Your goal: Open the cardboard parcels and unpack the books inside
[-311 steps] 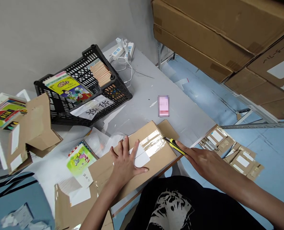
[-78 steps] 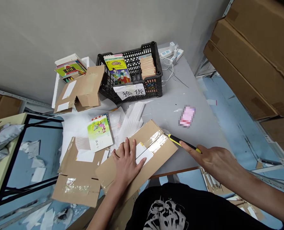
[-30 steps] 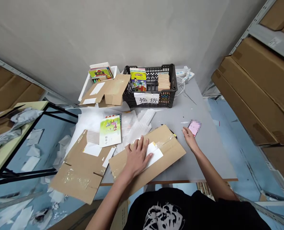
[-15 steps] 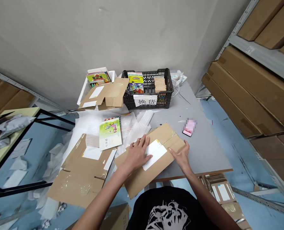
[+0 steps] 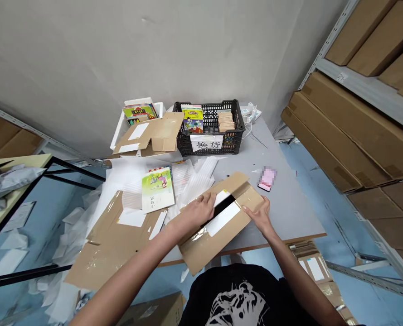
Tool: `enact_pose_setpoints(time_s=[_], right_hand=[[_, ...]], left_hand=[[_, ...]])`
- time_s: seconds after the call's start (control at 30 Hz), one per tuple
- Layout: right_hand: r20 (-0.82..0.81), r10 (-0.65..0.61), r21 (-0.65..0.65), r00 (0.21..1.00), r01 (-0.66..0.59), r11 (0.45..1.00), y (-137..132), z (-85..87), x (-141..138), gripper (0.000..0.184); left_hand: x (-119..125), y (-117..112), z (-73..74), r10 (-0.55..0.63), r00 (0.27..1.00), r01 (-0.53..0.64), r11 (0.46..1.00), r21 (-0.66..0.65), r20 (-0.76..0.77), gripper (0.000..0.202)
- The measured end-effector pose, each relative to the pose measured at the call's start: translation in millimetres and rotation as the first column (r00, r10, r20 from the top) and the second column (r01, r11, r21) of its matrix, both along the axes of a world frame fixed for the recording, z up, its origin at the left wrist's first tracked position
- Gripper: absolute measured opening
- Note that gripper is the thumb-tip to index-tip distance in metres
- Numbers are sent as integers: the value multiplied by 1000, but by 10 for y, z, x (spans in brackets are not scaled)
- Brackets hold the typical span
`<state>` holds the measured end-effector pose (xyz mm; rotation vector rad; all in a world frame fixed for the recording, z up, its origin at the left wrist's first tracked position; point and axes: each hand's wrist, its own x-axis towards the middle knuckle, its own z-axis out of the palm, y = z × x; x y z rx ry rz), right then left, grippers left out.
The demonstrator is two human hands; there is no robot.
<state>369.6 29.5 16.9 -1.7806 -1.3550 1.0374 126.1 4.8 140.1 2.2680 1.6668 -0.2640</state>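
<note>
Cardboard box (image 5: 218,240): askew at the near edge of the tabletop (image 5: 291,213), one corner jutting out past it, between the two hands.
Seam (image 5: 225,207): parted. A moment ago it was only a thin line across the top; now I'm looking at a dark gap.
White label (image 5: 223,219): split along with the seam, a piece on either side.
Left hand (image 5: 203,209): it lay spread on the top just before; now its fingers bend in at the gap. Whether that grip closes on the far flap (image 5: 231,182) or merely presses there, I can't tell.
Right hand (image 5: 260,215): thumb on top, fingers around the right end; a narrow grip, holding the box.
Cutter: in the right hand a little earlier, out of my sight now.
Inside: too dark to make out, though I'd judge the cutting done and the box being pulled apart.
Phone (image 5: 265,186): on the tabletop beyond the right hand, not touching it.
Picture book (image 5: 155,192): lying left of the box, partly over a flattened carton (image 5: 128,235), much as it was.
</note>
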Motion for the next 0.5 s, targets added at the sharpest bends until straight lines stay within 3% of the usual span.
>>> enact_pose_setpoints(time_s=[0.1,0.17,0.27,0.37,0.5], right_hand=[[-1,6,8,1000,-6,1000,6,1,16,95],[6,13,-28,1000,-13,1000,28,32,5,100],[69,-3,-122,998,12,993,69,144,-78,120],[160,-13,-119,987,33,992,90,320,-244,131],[206,57,-129,977,-31,991,123,550,-483,131]], left_hand=[[-231,198,183,87,992,-69,980,-187,93,45],[-321,278,235,105,987,-74,969,-235,119,39],[-307,280,210,107,988,-89,984,-152,113,35],[-202,195,200,160,982,-157,987,-38,101,36],[-67,63,409,235,962,-236,972,-10,138,34]])
